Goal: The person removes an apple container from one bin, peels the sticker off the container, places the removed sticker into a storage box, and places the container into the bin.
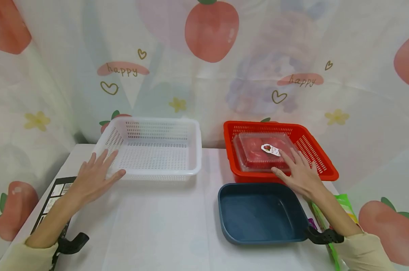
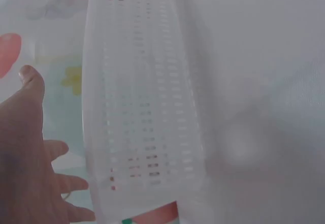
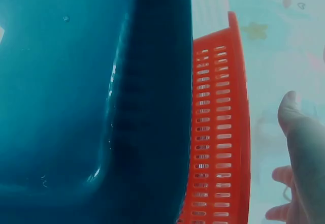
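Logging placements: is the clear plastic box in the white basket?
No, the clear plastic box sits in the red basket.

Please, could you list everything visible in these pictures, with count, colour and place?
White basket: one, white, back left
Red basket: one, red, back right
Box: one, clear with red contents, in red basket
Label: one, mostly white, on box
Tub: one, dark blue, in front of red basket
Packet: one, mostly green, right edge
Small item: one, purple, beside tub
Printed sheet: one, black and white, left edge
Table: one, white, beneath
Patterned cloth: count unclear, pale, behind
Wrist mounts: two, black, at wrists
Sleeves: two, cream, lower corners
Left grip: one, bare, at white basket's left end
Right grip: one, bare, over box's right end
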Demonstrator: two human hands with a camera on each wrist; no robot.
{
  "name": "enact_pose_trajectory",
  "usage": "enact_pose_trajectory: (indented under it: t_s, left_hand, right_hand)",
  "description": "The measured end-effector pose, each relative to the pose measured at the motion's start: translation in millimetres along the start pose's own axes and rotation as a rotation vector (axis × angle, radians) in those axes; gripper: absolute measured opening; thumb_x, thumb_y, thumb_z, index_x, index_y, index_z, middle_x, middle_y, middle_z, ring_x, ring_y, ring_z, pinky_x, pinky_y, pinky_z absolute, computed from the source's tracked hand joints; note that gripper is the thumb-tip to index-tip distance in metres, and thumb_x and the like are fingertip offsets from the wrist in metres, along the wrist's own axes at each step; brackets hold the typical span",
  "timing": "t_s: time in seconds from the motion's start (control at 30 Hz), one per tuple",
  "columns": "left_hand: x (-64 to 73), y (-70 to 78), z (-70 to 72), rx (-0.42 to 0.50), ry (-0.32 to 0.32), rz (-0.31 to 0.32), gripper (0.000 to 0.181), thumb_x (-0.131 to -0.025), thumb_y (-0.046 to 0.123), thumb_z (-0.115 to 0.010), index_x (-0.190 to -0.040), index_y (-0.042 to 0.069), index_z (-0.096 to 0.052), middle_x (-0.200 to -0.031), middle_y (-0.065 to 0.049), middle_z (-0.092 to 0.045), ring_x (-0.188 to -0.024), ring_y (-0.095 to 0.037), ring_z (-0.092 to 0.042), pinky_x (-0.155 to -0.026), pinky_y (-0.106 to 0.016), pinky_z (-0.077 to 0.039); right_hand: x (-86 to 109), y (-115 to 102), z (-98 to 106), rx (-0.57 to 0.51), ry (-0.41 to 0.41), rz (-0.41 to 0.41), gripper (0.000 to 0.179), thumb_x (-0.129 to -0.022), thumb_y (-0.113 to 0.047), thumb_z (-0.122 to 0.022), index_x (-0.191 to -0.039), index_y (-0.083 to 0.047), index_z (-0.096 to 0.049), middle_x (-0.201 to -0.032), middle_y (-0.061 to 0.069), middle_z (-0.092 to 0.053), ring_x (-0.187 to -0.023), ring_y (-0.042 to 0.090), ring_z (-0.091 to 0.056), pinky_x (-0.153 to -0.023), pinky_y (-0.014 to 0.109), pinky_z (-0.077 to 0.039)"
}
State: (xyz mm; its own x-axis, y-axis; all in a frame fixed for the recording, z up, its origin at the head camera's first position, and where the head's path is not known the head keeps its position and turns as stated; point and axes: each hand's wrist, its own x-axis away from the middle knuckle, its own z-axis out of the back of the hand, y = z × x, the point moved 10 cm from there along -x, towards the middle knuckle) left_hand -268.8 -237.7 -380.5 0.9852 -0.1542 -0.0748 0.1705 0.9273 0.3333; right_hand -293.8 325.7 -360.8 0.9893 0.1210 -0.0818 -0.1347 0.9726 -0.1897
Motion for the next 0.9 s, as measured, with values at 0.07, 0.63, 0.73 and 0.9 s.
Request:
enact_pose_trajectory:
  t_s: [0.07,0.63,0.73,0.9]
  left_hand:
    - [-0.4,3.5,0.1,0.016,0.002,-0.006,0.083,-0.095,0.061,-0.043,-0.155,0.01,-0.018,-0.158,-0.029,-0.015,-0.14,-0.061,-0.01,-0.107,-0.077,-0.009]
    - [-3.0,28.9,-6.2,0.145,0.004,-0.025,0.085,-0.094,0.06,-0.047,-0.157,0.015,-0.012,-0.162,-0.022,-0.012,-0.146,-0.053,-0.006,-0.112,-0.073,-0.011]
    - [-3.5,33.2,-7.9,0.162,0.002,-0.03,0.085,-0.094,0.059,-0.047,-0.157,0.015,-0.012,-0.162,-0.022,-0.011,-0.146,-0.052,-0.006,-0.114,-0.071,-0.01]
    - [-6.2,41.9,-11.1,0.191,0.007,-0.046,0.083,-0.094,0.057,-0.049,-0.157,0.015,-0.013,-0.162,-0.021,-0.013,-0.147,-0.05,-0.007,-0.115,-0.069,-0.01]
  right_hand:
    - [-0.9,1,1,-0.003,0.006,0.0,0.089,-0.088,-0.062,-0.053,-0.154,-0.012,-0.023,-0.157,0.029,-0.016,-0.139,0.052,-0.015,-0.103,0.081,-0.011]
    - [-6.6,4,12,-0.026,0.103,0.068,0.083,-0.087,-0.048,-0.062,-0.153,-0.012,-0.027,-0.151,0.03,-0.028,-0.129,0.053,-0.031,-0.098,0.078,-0.029]
    - [-7.1,6,12,-0.038,0.103,0.069,0.082,-0.087,-0.046,-0.062,-0.153,-0.011,-0.027,-0.152,0.031,-0.027,-0.13,0.054,-0.03,-0.098,0.078,-0.027]
    - [-8.5,9,13,-0.045,0.095,0.063,0.082,-0.087,-0.043,-0.063,-0.153,-0.011,-0.026,-0.152,0.031,-0.026,-0.131,0.054,-0.029,-0.099,0.078,-0.026]
